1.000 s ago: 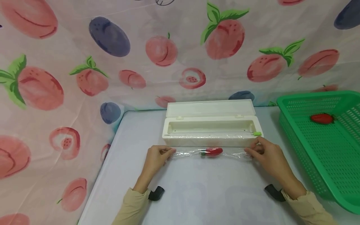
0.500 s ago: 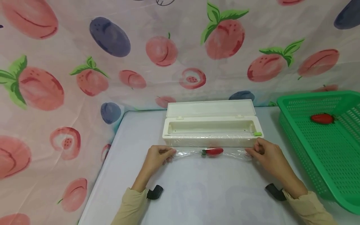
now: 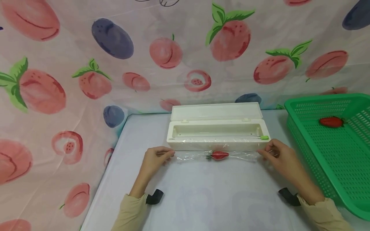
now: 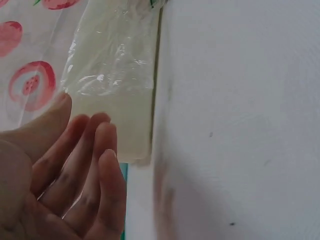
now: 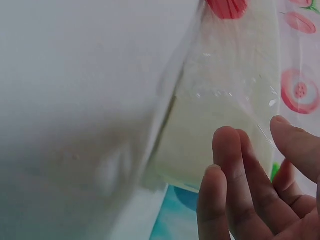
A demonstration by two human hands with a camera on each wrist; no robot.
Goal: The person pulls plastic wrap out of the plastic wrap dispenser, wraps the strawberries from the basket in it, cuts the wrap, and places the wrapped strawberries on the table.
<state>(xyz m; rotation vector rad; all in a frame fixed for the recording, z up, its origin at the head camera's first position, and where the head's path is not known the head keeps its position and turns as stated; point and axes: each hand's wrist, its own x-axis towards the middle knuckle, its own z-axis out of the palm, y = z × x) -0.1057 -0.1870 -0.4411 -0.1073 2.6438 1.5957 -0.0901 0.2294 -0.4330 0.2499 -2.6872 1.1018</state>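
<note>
A red strawberry with a green cap [image 3: 219, 155] lies wrapped in a strip of clear cling film [image 3: 188, 156] along the front of a white cling film dispenser [image 3: 218, 146]. The dispenser's lid stands raised, and a green slide cutter [image 3: 264, 137] sits at its right end. My left hand [image 3: 153, 158] is just off the film's left end. In the left wrist view its thumb and loosely bent fingers [image 4: 102, 150] are apart with nothing between them. Beyond the film's right end is my right hand [image 3: 278, 157]; the right wrist view shows its thumb and fingers [image 5: 230, 165] spread, holding nothing.
A green plastic basket [image 3: 315, 173] with another strawberry [image 3: 331, 122] inside stands on the right. Behind the white table [image 3: 214, 205] hangs a fruit-printed cloth [image 3: 188, 48]. Black wrist cameras [image 3: 154, 197] sit at both cuffs.
Both hands have let go of the film's ends and moved outward, the left to the left and the right to the right. The film now lies lower around the strawberry.
</note>
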